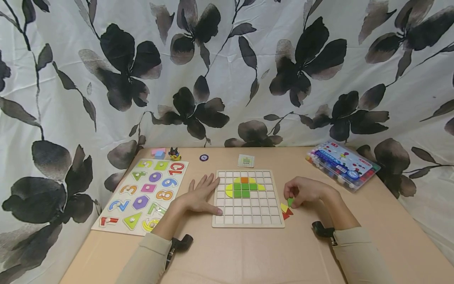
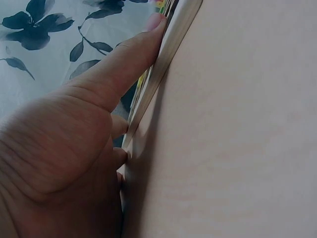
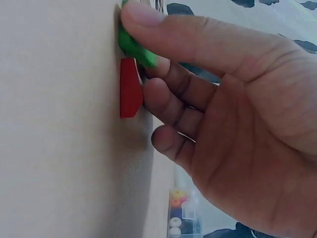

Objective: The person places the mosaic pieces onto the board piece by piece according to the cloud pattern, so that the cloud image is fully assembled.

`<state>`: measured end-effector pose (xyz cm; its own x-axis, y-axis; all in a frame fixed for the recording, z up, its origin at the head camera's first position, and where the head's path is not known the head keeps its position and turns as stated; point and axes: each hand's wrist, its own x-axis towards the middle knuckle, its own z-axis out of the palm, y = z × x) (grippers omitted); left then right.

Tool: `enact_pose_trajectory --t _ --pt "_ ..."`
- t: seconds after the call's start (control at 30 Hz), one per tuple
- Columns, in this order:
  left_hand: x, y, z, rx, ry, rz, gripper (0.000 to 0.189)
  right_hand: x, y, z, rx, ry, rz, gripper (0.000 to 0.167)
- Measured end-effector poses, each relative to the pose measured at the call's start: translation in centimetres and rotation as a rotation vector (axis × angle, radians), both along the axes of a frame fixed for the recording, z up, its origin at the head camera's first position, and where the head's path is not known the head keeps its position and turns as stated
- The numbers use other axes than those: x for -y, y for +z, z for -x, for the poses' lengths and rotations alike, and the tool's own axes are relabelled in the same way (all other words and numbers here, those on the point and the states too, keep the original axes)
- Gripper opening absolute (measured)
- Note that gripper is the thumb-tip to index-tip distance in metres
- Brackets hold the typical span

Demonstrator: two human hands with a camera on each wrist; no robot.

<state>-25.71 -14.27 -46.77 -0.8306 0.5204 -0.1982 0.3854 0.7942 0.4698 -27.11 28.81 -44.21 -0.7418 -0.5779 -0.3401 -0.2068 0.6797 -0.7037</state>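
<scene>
A white square grid board [image 1: 248,212] lies in front of me, with green tiles [image 1: 242,190], yellow rounded tiles [image 1: 229,191] and an orange tile [image 1: 244,180] forming a shape in its upper half. My left hand [image 1: 197,198] rests at the board's left edge, fingers spread, thumb laid over the rim. Right of the board, my right hand [image 1: 307,191] pinches a green tile [image 3: 134,49] between thumb and fingers, low over the table. Just beside it lie red tiles [image 3: 131,89] and a yellow tile [image 1: 283,208].
A number and shape puzzle board [image 1: 122,209] lies at left. Behind it stand pink and blue blocks [image 1: 159,154] and a small figurine [image 1: 174,154]. A round dark disc [image 1: 203,157] and a pattern card [image 1: 246,160] lie behind the grid. A clear bead case [image 1: 343,165] is back right.
</scene>
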Motion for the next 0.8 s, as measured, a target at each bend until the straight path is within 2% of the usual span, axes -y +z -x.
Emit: enact_pose_trajectory --t 0.43,0.63,0.8 --pt "0.11 -0.20 0.01 -0.002 -0.004 0.003 0.127 -0.22 -0.27 0.09 -0.113 -0.118 0.089 0.012" --pt "0.11 -0.16 -0.02 -0.001 0.000 0.000 0.127 -0.30 -0.11 0.19 -0.188 -0.146 0.099 0.017" --pt "0.06 -0.02 -0.04 0.003 0.005 -0.002 0.127 0.00 0.18 0.20 -0.211 -0.205 0.120 0.020"
